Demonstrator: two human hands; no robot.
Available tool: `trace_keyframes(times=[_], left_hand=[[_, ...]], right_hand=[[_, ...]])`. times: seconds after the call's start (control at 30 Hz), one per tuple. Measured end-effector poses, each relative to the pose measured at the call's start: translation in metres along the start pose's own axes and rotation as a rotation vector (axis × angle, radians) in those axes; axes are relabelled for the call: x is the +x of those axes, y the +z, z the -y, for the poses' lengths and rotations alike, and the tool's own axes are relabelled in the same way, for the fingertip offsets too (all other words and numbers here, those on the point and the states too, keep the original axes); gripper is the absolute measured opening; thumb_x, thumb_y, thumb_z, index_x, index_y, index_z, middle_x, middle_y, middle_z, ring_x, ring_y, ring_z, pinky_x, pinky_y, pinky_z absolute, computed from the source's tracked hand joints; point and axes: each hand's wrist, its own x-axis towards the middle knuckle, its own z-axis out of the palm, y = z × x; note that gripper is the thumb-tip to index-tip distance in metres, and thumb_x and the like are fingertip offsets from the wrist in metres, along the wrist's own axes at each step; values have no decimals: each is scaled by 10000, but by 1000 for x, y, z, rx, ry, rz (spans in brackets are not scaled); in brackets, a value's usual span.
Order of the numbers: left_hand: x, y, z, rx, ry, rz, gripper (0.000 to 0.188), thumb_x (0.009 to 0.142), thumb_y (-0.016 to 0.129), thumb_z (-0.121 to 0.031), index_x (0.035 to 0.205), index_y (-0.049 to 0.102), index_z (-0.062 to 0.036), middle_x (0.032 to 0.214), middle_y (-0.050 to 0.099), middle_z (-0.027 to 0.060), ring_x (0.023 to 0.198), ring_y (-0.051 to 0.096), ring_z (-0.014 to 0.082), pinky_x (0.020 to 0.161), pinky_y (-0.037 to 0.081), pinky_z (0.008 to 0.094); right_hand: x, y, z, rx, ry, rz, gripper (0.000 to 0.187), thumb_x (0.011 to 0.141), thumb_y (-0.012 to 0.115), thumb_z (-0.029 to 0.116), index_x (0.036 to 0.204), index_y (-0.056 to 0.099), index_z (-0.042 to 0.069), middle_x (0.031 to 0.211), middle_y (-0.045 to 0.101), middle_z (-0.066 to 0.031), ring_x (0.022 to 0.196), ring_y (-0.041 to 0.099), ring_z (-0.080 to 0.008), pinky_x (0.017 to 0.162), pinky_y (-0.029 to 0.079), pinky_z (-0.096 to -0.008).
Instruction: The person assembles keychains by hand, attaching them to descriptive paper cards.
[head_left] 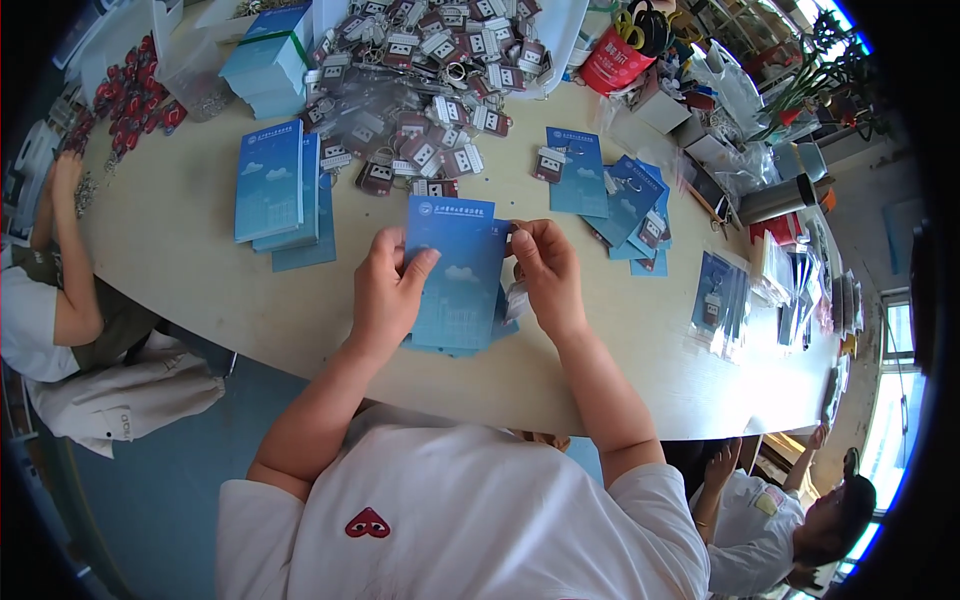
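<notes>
My left hand [385, 295] is closed on the left side of an upright blue card [460, 290] printed with clouds, its thumb flat on the front. At the card's upper right corner, the thumb and fingers of my right hand [545, 275] pinch together. A small pale keychain [517, 303] hangs just below those fingers, partly hidden; its ring cannot be made out. More blue cards [507, 327] lie on the table under the held one. To the right are blue cards with brown-and-white keychains on them [575, 175], some in an overlapping pile [635, 205].
Stacked blue cards [270, 185] stand at left, with a banded stack [265, 70] behind. A heap of keychains [430, 100] spills from a white tray [570, 40]. Further right are a red scissors tub [612, 65] and bagged cards [720, 300]. People sit at both sides.
</notes>
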Motion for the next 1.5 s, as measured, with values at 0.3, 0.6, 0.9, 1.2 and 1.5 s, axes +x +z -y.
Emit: trace_keyframes(times=[0.3, 0.6, 0.9, 1.2, 1.5], left_hand=[[17, -12, 5, 285, 305, -121, 177, 901, 556, -163, 961, 531, 2, 776, 581, 49, 703, 520, 71, 554, 401, 225], [1, 6, -38, -364, -145, 148, 305, 863, 502, -9, 1157, 422, -11, 1014, 549, 58, 909, 510, 77, 838, 406, 238], [-3, 14, -51, -561, -14, 190, 252, 927, 482, -63, 1169, 441, -3, 1064, 561, 57, 957, 525, 77, 838, 425, 234], [-1, 17, -58, -556, 44, 120, 226, 923, 514, -85, 1130, 473, -3, 1011, 607, 67, 919, 560, 84, 812, 447, 231], [-2, 22, -63, -658, -76, 63, 188, 891, 580, -111, 1052, 509, -44, 941, 604, 16, 847, 541, 51, 766, 441, 212]], right_hand=[[4, -3, 1, -54, -91, -88, 219, 926, 531, 178, 1010, 552, -23, 956, 597, -43, 820, 577, -111, 764, 457, -236], [-3, 29, 27, -342, -531, -48, 131, 726, 692, -26, 840, 636, 9, 916, 616, -80, 764, 606, -153, 629, 496, -252], [-11, 31, 40, -723, -844, -45, 195, 654, 736, 28, 830, 656, 55, 917, 605, -81, 704, 606, -214, 577, 499, -311], [-17, 27, 53, -1074, -1008, -17, 281, 630, 620, 77, 911, 613, 72, 1005, 592, -75, 599, 573, -172, 502, 454, -289], [-24, 25, 57, -1178, -1013, 27, 274, 667, 599, 79, 939, 617, 59, 1052, 573, -85, 582, 572, -158, 472, 456, -265]])
